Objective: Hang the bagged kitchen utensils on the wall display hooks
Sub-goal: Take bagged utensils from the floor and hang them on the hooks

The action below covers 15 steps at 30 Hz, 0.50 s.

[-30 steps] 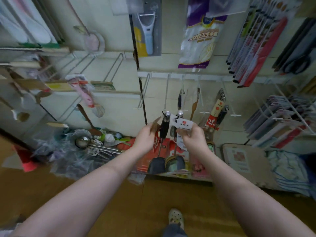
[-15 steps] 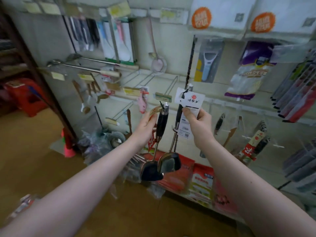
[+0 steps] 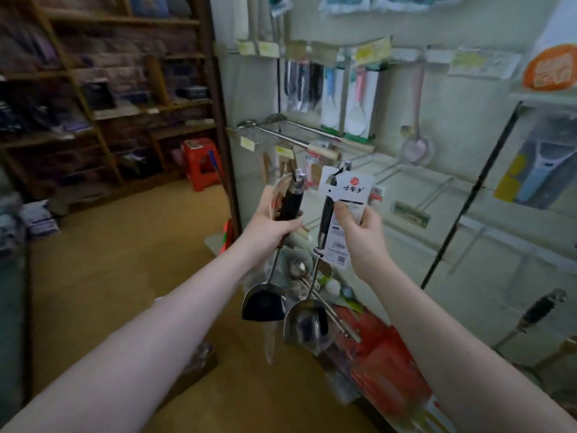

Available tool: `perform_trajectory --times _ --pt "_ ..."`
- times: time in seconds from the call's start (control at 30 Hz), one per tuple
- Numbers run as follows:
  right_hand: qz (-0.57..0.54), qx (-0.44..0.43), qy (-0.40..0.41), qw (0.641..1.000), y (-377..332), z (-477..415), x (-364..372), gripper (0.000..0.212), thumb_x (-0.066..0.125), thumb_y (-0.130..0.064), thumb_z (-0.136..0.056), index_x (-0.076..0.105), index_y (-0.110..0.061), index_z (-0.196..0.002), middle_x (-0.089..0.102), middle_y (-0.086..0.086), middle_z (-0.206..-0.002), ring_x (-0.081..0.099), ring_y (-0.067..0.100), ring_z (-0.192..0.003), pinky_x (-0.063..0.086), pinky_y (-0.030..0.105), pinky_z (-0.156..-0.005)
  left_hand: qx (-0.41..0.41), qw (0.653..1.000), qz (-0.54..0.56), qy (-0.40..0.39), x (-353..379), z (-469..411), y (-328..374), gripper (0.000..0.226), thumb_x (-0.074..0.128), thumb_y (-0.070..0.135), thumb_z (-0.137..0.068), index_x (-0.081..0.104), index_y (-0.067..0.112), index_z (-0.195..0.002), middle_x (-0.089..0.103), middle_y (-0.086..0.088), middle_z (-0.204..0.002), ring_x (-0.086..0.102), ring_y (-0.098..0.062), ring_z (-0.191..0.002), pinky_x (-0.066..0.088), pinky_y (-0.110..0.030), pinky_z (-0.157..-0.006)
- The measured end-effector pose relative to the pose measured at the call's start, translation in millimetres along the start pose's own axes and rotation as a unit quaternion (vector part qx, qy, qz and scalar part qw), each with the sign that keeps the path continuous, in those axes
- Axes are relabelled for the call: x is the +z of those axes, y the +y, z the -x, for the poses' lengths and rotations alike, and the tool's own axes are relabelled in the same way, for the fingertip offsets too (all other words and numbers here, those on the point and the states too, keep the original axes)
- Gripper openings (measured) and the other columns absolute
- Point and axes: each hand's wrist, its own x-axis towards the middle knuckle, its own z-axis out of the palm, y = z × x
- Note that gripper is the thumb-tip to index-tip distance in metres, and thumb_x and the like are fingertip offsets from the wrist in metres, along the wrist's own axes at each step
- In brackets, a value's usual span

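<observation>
My left hand (image 3: 271, 220) grips the black handle of a steel spatula (image 3: 263, 303) in a clear bag, blade hanging down. My right hand (image 3: 361, 232) pinches the white card tag (image 3: 346, 189) of a steel ladle (image 3: 304, 321), which hangs beside the spatula. Both utensils are held up in front of the pale wall display panel (image 3: 462, 232). Bare wire hooks (image 3: 437, 195) stick out of the panel just right of the tag. Long-handled ladles lie across a hook rail (image 3: 290, 135) above my hands.
Packaged knives and rice paddles (image 3: 331, 98) hang higher on the panel, a peeler pack (image 3: 540, 170) at the right. Red packets and loose utensils (image 3: 384, 354) lie at the panel's foot. A red stool (image 3: 201, 162) and dark wooden shelving (image 3: 103, 98) stand left.
The view has swung up and to the left along the panel. Both hands have risen with the spatula and the tagged ladle, still held the same way.
</observation>
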Motion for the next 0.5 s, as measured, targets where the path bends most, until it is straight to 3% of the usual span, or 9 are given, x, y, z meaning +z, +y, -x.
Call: perform_trajectory --times 0.1,0.17,0.23,0.3,0.37,0.43,0.5 --pt "-0.035 0.030 -0.031 0.998 8 -10 6 0.019 0.055 -0.035 -0.093 0.049 -0.032 -0.112 0.058 -0.021 -0.107 0.059 0.003 -0.100 0.043 0.034 -0.099 0.010 0.995 -0.040 0.096 -7 -2 -4 0.052 0.065 0.017 -0.089 0.038 0.030 -0.132 0.051 0.005 -0.128 0.048 -0.016 -0.121 0.039 -0.031 -0.101" --pt "-0.032 0.051 -0.054 0.997 15 -18 9 0.029 0.055 -0.041 -0.092 0.047 -0.034 -0.119 0.058 -0.012 -0.118 0.058 0.012 -0.108 0.044 0.041 -0.100 0.021 0.989 -0.057 0.137 -10 -1 -4 0.044 0.062 0.018 -0.091 0.035 0.032 -0.122 0.049 0.010 -0.122 0.048 -0.012 -0.115 0.039 -0.020 -0.090" --pt "-0.046 0.082 -0.081 0.992 20 -24 12 0.027 0.055 -0.041 -0.092 0.050 -0.033 -0.117 0.063 -0.009 -0.113 0.060 0.016 -0.106 0.048 0.043 -0.094 0.015 0.982 -0.069 0.175 -11 0 -7 0.044 0.064 0.018 -0.091 0.030 0.031 -0.115 0.049 0.012 -0.113 0.050 -0.006 -0.101 0.039 -0.004 -0.075" --pt "-0.064 0.102 -0.115 0.986 27 -31 13 0.016 0.055 -0.035 -0.093 0.054 -0.031 -0.109 0.066 -0.007 -0.107 0.063 0.016 -0.102 0.051 0.040 -0.089 -0.002 0.977 -0.068 0.203 -13 0 -15 0.046 0.067 0.017 -0.087 0.031 0.030 -0.114 0.053 0.009 -0.111 0.053 -0.003 -0.099 0.042 -0.001 -0.068" --pt "-0.062 0.111 -0.148 0.981 38 -36 13 0.008 0.053 -0.031 -0.095 0.055 -0.031 -0.103 0.067 -0.002 -0.107 0.064 0.020 -0.101 0.052 0.042 -0.088 -0.033 0.972 -0.059 0.226 -16 1 -25 0.051 0.070 0.020 -0.085 0.037 0.023 -0.123 0.059 -0.001 -0.117 0.059 -0.013 -0.107 0.049 -0.013 -0.082" --pt "-0.060 0.128 -0.167 0.976 48 -39 14 0.006 0.052 -0.031 -0.096 0.055 -0.034 -0.100 0.067 -0.001 -0.104 0.064 0.024 -0.100 0.052 0.046 -0.089 -0.054 0.965 -0.068 0.249 -17 6 -32 0.050 0.069 0.025 -0.085 0.047 0.014 -0.128 0.065 -0.005 -0.116 0.061 -0.019 -0.110 0.050 -0.035 -0.096" --pt "-0.046 0.153 -0.178 0.971 60 -42 18 0.006 0.051 -0.033 -0.096 0.056 -0.034 -0.101 0.067 -0.002 -0.101 0.063 0.025 -0.099 0.051 0.047 -0.090 -0.075 0.957 -0.076 0.272 -20 12 -39 0.039 0.066 0.026 -0.088 0.058 0.012 -0.123 0.067 -0.007 -0.114 0.062 -0.021 -0.108 0.049 -0.044 -0.099"
